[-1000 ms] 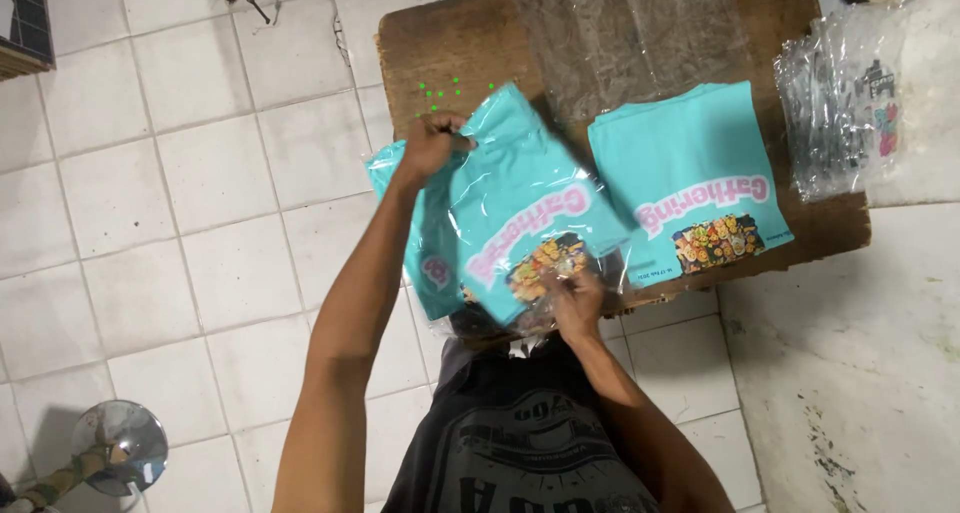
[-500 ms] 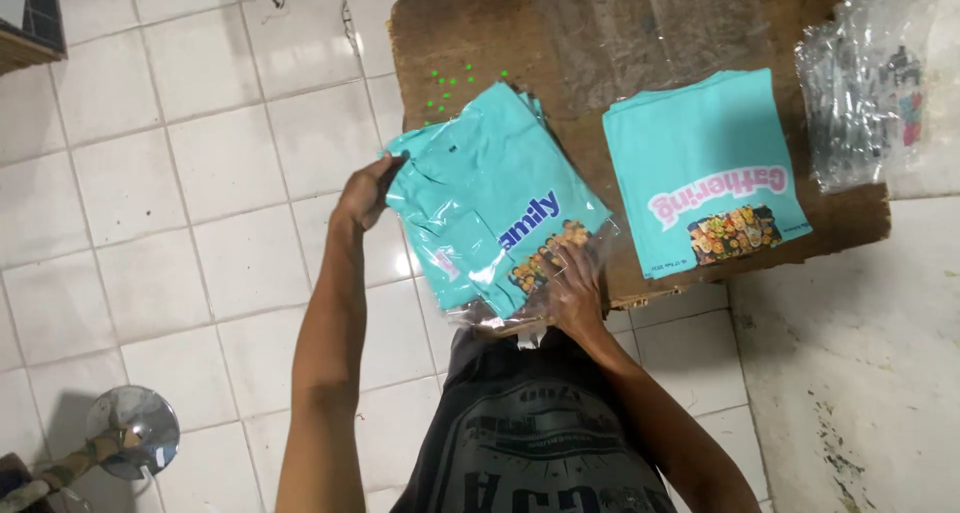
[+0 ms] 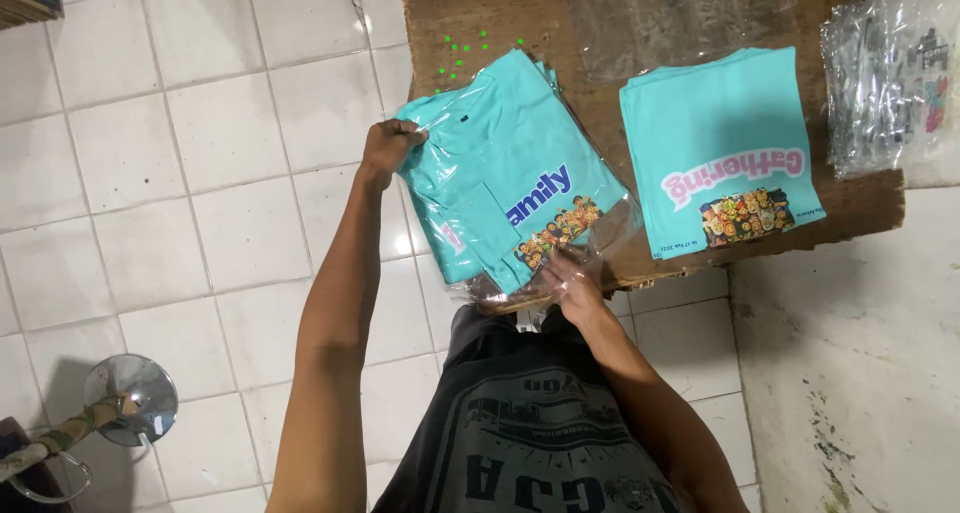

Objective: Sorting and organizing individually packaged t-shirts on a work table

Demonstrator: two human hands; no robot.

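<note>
A folded turquoise shirt [image 3: 500,163] with a printed front lies tilted at the near left corner of a brown wooden board [image 3: 480,13], partly inside a clear plastic bag [image 3: 600,248]. My left hand [image 3: 388,145] grips the shirt's far left edge. My right hand [image 3: 572,285] holds the bag's open end at the shirt's near edge. A second folded turquoise shirt [image 3: 715,143] with a picture print lies flat to the right on the board.
A pile of clear plastic bags [image 3: 885,78] sits at the board's right end. A clear plastic sheet [image 3: 660,13] covers the board's far part. White floor tiles [image 3: 190,173] spread to the left, with a round metal object [image 3: 130,398] at lower left.
The shirt has turned and shifted left, sliding further into the bag. My left hand moved from the shirt's top to its left edge; my right hand stays at the bag's mouth.
</note>
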